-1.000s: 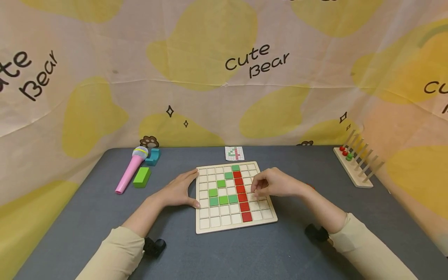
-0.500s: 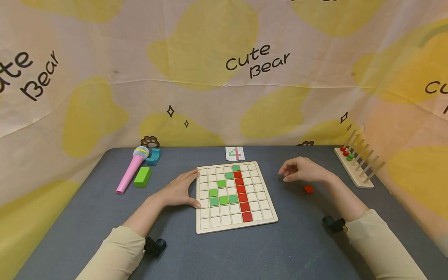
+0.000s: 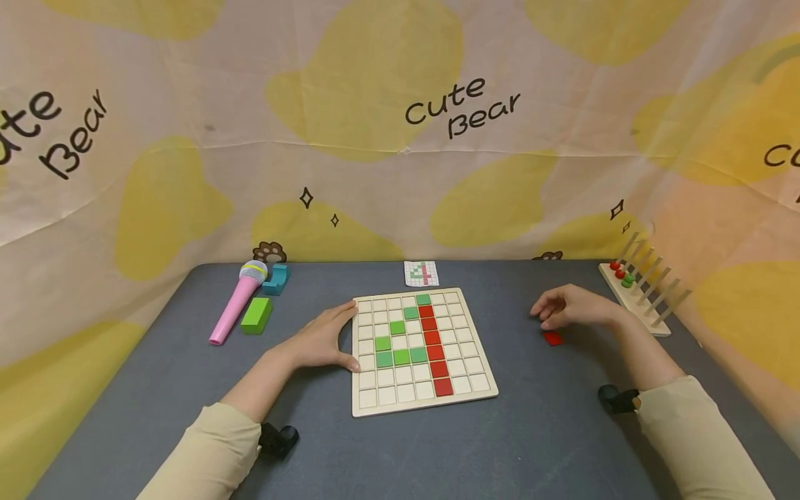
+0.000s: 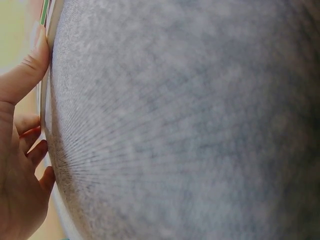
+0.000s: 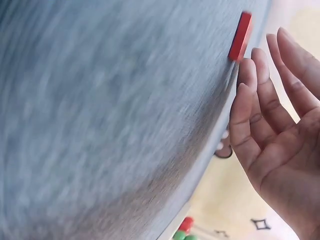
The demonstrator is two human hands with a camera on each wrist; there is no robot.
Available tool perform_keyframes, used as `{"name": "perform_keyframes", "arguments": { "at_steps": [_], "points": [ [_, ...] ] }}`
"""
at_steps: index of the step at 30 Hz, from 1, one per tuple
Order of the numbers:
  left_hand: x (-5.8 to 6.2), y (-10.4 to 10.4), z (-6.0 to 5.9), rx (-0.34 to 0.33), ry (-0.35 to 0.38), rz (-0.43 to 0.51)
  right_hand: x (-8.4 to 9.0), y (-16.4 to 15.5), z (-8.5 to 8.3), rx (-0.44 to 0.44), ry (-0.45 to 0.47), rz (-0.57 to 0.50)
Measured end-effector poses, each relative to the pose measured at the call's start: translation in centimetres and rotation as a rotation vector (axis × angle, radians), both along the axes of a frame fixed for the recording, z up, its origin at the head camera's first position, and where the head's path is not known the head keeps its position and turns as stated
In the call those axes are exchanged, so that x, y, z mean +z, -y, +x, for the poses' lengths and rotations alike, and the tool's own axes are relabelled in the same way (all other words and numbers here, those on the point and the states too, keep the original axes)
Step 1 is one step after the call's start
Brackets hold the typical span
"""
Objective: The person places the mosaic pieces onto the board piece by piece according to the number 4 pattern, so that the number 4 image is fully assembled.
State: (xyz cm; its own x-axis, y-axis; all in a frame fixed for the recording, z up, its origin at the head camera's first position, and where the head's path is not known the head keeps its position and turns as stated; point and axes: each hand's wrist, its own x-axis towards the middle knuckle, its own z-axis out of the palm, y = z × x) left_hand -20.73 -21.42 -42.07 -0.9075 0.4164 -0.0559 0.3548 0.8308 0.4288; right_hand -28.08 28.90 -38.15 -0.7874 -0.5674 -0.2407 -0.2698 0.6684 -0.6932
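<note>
Pale wood board [image 3: 425, 406]; matt grey felt-like table [image 3: 531, 444]; creased cloth backdrop [image 3: 375, 173].

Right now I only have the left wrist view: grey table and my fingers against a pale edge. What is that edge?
Observer: It is the left side of the wooden grid board; your left hand rests against it.
Operator: Is anything on the board?
Observer: Green tiles and a column of red tiles fill some cells, forming a 4.
Operator: Where is my right hand?
Observer: The right hand is over the table right of the board, fingers relaxed and holding nothing.
Operator: Any loose pieces near it?
Observer: One loose red tile lies flat on the table just in front of that hand.
</note>
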Motion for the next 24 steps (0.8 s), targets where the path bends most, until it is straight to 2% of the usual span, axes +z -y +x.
{"name": "perform_keyframes", "arguments": {
  "at_steps": [11, 18, 24],
  "points": [
    [0.0, 0.0, -0.1, -0.007, 0.004, 0.004, -0.1, -2.2, 0.0, 0.023, 0.143, -0.028],
    [0.1, 0.0, -0.1, -0.003, -0.002, 0.001, -0.1, -2.2, 0.1, 0.062, 0.151, -0.014],
    [0.1, 0.0, 0.0, -0.002, 0.003, -0.001, -0.2, -2.0, 0.3, 0.060, 0.154, -0.007]
  ]
}}
